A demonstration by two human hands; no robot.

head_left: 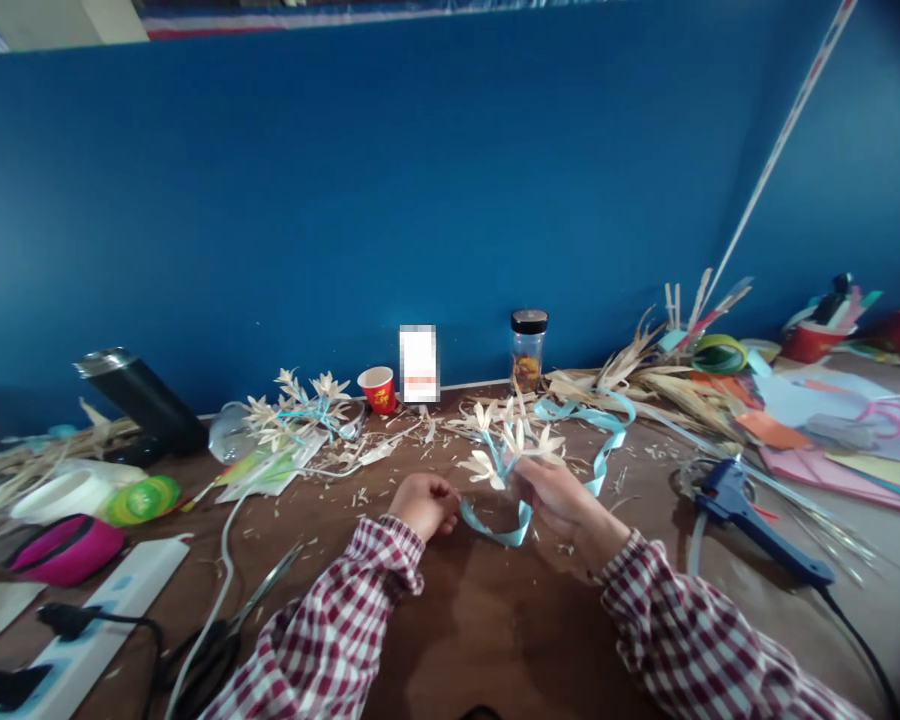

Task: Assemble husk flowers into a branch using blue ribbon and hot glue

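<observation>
My right hand (559, 492) is closed around the stem of a bunch of pale husk flowers (514, 445), whose petals spread out above and to the left of my fingers. From that bunch a light blue ribbon (506, 537) hangs in a loop toward my left hand (426, 505). The left fingers are pinched together at the ribbon's end. Another stretch of the same blue colour curls over the table behind my right hand. A second cluster of husk flowers (322, 400) with blue on its stems lies farther back on the left.
A glue gun (757, 525) lies at right, scissors (259, 600) and a power strip (109, 620) at left. Along the blue partition stand a red paper cup (379, 390), a black-lidded jar (528, 350) and a tilted black flask (146, 400). Dried husks (645, 385) and scraps litter the brown table.
</observation>
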